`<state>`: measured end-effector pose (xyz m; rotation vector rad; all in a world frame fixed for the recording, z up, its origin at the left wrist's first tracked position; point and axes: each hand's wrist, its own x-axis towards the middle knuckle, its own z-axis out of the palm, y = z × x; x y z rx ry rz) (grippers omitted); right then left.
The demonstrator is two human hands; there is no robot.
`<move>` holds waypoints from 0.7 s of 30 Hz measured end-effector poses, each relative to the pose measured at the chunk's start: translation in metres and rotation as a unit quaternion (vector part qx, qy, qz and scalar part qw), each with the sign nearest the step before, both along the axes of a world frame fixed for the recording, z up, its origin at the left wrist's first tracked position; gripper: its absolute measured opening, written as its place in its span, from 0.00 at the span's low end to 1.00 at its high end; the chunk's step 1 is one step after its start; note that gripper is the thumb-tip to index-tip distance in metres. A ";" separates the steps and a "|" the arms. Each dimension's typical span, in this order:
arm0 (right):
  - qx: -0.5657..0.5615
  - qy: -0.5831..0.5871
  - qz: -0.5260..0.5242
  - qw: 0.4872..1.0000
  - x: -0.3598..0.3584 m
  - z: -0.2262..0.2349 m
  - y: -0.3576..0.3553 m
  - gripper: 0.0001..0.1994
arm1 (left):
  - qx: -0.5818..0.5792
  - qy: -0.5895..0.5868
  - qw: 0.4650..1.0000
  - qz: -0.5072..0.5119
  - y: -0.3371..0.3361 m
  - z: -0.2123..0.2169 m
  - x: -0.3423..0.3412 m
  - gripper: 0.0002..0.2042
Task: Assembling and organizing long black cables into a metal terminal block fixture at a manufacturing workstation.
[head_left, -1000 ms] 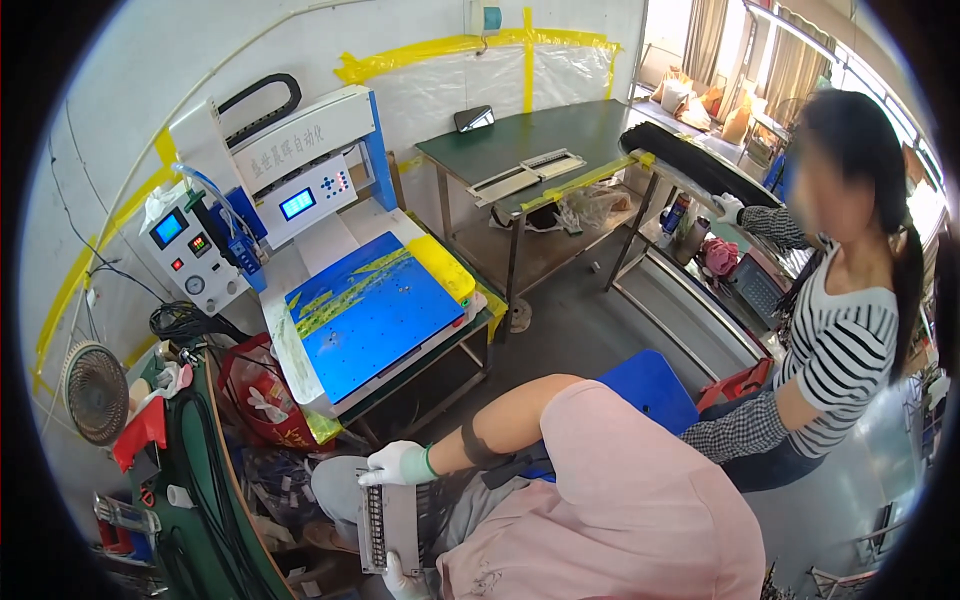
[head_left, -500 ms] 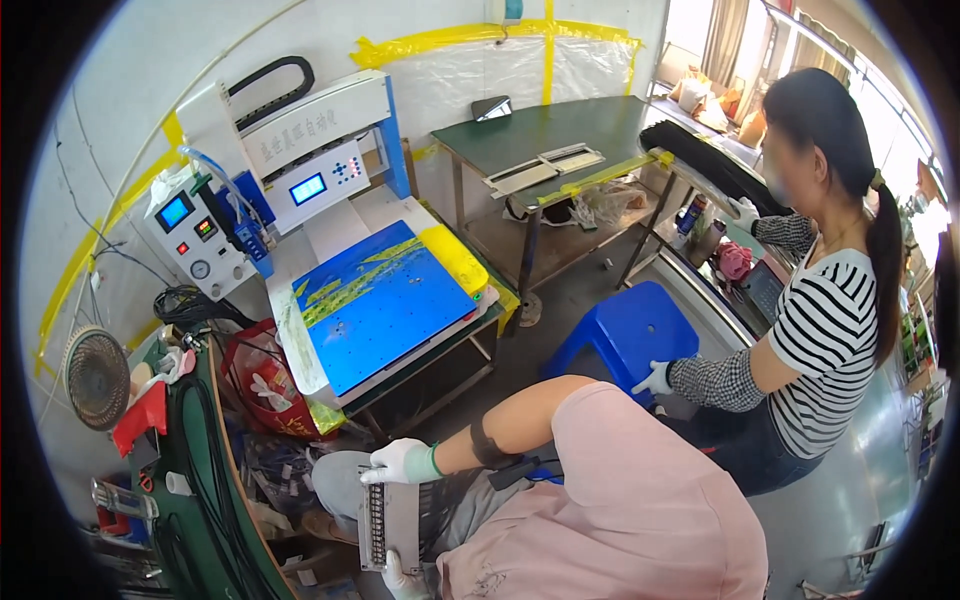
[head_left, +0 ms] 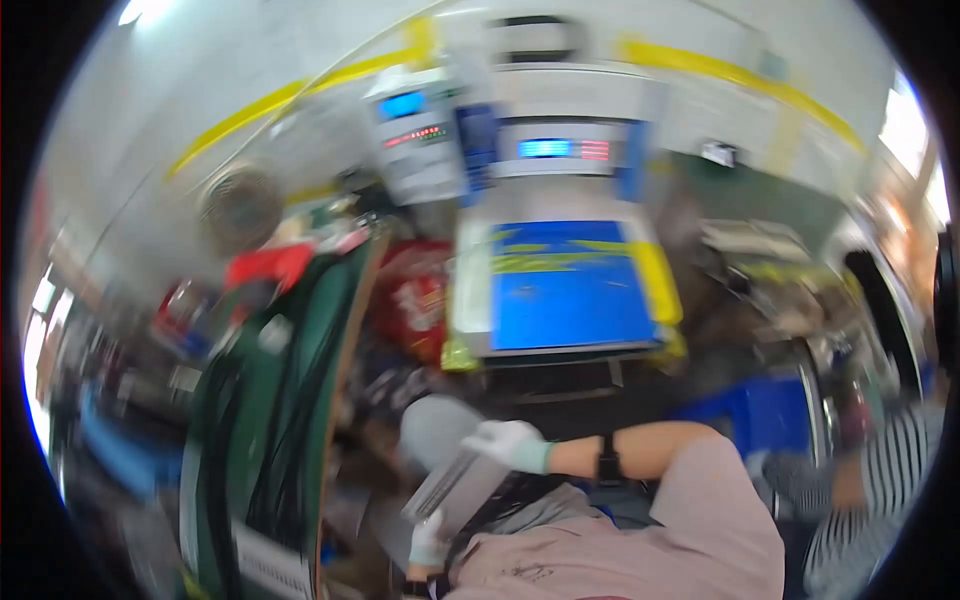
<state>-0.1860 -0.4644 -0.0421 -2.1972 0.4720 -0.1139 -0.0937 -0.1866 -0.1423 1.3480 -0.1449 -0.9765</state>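
- Right hand point(head_left: 506, 445) gripped the far edge of a dark-striped pale plate point(head_left: 476, 484) over the lap point(head_left: 545, 513), right of the green bench point(head_left: 338, 325).
- Left hand point(head_left: 428, 540) grasped its near edge.
- I judged this a holding step; the next move called for steady support.
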 end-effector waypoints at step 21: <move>0.074 -0.009 0.253 0.965 0.054 0.012 0.009 0.17 | -0.161 0.084 0.945 0.272 0.004 0.051 -0.096 0.22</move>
